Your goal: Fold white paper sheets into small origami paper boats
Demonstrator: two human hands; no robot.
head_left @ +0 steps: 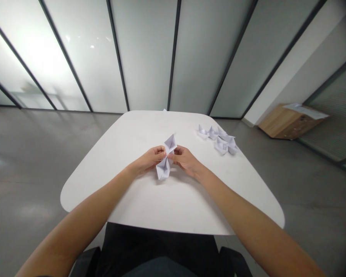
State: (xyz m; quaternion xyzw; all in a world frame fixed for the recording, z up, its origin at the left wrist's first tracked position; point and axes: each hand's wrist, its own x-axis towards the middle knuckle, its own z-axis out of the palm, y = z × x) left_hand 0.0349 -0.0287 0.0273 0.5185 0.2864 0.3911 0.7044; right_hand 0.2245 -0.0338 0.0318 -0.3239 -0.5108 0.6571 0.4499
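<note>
Between my two hands is a folded white paper piece [163, 169], with one pocket-like point toward the far side and another toward me. My left hand [150, 158] pinches its middle from the left. From the right, the fingers of my right hand [187, 159] grip the same middle part. Both hands are just above the white table [138, 134], near its centre. My fingers cover part of the folds where the two points meet.
Several folded white paper pieces [225, 145] lie grouped on the table's right side. A small white bit [165, 110] shows at the far edge. A wooden cabinet [291, 122] with papers on top stands on the floor at right. Frosted glass panels [144, 54] rise behind the table.
</note>
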